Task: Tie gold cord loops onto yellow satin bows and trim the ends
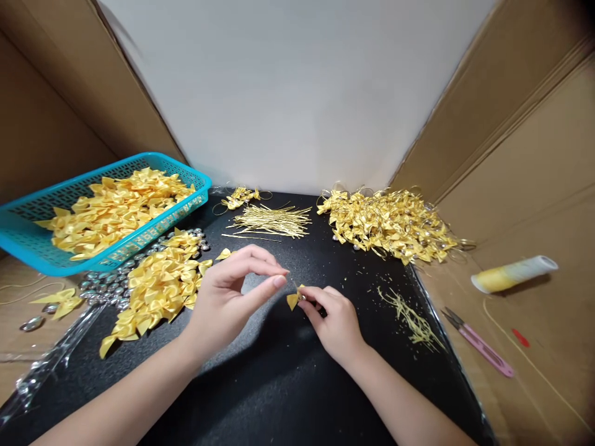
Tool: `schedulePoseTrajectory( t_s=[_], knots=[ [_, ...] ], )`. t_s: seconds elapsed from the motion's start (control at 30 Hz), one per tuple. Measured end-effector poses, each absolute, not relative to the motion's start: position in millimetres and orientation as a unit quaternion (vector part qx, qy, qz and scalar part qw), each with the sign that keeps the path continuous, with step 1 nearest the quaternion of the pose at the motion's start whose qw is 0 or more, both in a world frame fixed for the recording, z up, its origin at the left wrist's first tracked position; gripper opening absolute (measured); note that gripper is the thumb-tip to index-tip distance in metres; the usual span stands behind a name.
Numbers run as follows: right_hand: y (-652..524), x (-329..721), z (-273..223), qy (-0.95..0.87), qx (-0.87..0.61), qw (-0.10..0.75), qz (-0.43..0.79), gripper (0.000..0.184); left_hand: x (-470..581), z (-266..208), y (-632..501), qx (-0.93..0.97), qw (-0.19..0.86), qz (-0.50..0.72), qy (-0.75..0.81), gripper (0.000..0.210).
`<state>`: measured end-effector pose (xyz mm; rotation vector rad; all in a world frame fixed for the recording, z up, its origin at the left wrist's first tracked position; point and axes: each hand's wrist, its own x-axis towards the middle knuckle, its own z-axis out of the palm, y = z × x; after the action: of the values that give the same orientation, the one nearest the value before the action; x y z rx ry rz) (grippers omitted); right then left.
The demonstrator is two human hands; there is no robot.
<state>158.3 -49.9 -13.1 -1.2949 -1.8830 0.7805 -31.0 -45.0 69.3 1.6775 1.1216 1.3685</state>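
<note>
Over the middle of the black board (pixel 288 384), my right hand (pixel 332 319) pinches a small yellow ribbon bow (pixel 292 300) between thumb and fingers. A shiny bead shows at the bow, partly covered by the fingertips. My left hand (pixel 235 297) is just left of it, thumb and forefinger brought together in a pinch. A thin strand seems to run between those fingertips and the bow; it is too fine to make out. Behind the hands lies a bundle of gold cords (pixel 274 221). Left of my left hand is a heap of yellow bows (pixel 158 285).
A blue basket (pixel 60 271) holds more bows, with silver beads (pixel 105 288) beside it. Bows with cord loops (pixel 385 223) are piled back right, a few more (pixel 240 197) back left. On the right are cord scraps (pixel 411 319), pink snips (pixel 483 350) and a thread spool (pixel 514 274).
</note>
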Motion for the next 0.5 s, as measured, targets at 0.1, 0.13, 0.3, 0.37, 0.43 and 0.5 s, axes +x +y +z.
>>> schedulePoseTrajectory(
  t_s=[0.1,0.13,0.3,0.37,0.43,0.5],
  knots=[
    [-49,158,-13,-0.746,-0.494,0.350,0.277,0.020,-30,75,-42,0.652,0.314,0.531,0.440,0.009],
    [-48,158,-13,-0.752,-0.488,0.352,0.269,0.018,-30,76,-41,0.656,0.307,0.530,0.441,0.009],
    [-45,157,-17,-0.766,-0.490,0.356,0.215,0.015,-25,80,-36,0.682,0.280,0.518,0.434,0.009],
    [-44,157,-17,-0.761,-0.498,0.360,0.208,0.020,-21,83,-36,0.694,0.270,0.510,0.431,0.008],
    [-44,159,-12,-0.749,-0.487,0.394,0.218,0.028,-18,87,-35,0.714,0.258,0.491,0.428,0.007],
    [-44,162,-4,-0.726,-0.459,0.446,0.253,0.032,-13,90,-34,0.746,0.244,0.456,0.420,0.006]
  ],
)
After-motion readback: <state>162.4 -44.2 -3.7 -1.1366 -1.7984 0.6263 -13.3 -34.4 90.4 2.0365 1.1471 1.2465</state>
